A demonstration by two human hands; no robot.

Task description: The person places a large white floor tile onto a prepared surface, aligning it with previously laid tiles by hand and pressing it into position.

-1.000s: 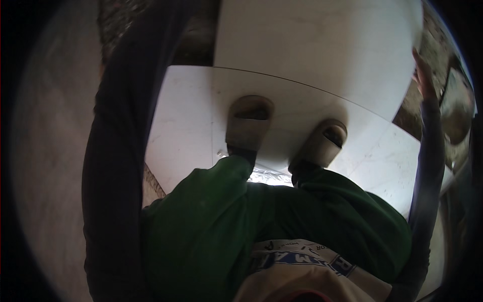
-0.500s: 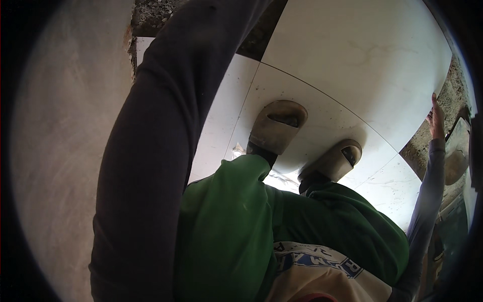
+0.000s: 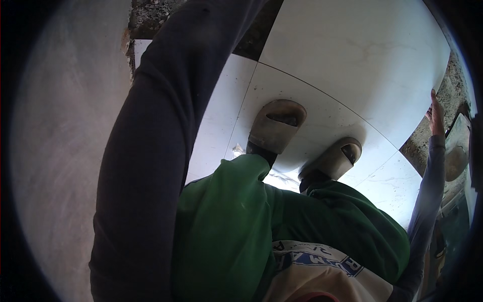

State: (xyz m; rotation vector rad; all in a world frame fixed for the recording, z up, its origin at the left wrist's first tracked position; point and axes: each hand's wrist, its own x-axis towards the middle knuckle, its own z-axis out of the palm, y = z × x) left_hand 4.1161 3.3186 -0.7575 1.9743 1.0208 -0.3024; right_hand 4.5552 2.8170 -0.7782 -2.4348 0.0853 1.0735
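Observation:
A large white floor tile [image 3: 347, 55] with faint grey veins spans the far middle and right. My right hand [image 3: 435, 117] is closed at its right edge, with the fingers partly hidden there. My left arm [image 3: 151, 156], in a dark sleeve, stretches forward past the top of the picture, so the left hand is out of sight. Nearer to me lie more white tiles [image 3: 322, 108], with a thin dark joint line between them and the large one. I stand on them in brown slides.
A bare grey wall or panel [image 3: 60, 151] fills the left side. Rough grey bedding [image 3: 151, 17] shows at the far left, and more rough ground [image 3: 416, 141] lies by my right hand. A dusty pale board-like piece [image 3: 457, 156] lies beyond my right forearm.
The view has shifted very slightly. My right hand stays at the large tile's edge, and my feet have not moved.

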